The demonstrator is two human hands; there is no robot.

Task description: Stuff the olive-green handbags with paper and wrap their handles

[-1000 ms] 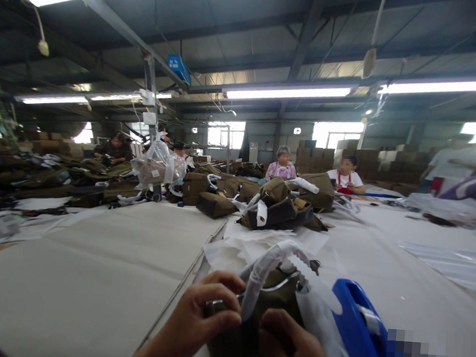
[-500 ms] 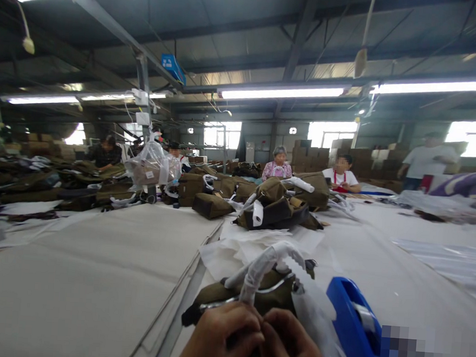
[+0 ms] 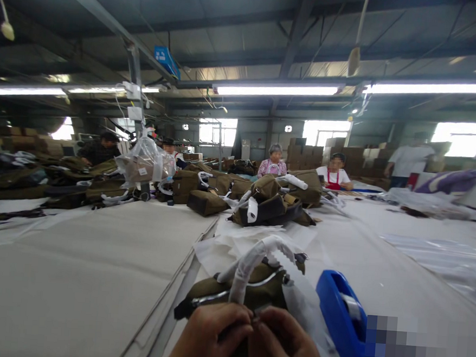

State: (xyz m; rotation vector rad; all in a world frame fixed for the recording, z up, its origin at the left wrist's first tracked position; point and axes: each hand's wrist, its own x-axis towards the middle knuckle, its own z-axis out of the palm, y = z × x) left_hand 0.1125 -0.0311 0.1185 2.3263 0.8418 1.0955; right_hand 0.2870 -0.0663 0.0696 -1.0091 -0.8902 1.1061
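Near centre on the desk [image 3: 92, 288], the olive bag [image 3: 267, 293] should handle soft, light and hardly slippery; the left hand [image 3: 213, 334] and right hand [image 3: 291, 342] pinch the near foot of its white-wrapped handle [image 3: 243, 271], whose arch looks the best hold; a blue tape dispenser [image 3: 332, 310] stands just right

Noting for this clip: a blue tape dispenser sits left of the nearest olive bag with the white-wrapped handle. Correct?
Wrong side: in the head view, the blue tape dispenser sits right of the nearest olive bag with the white-wrapped handle.
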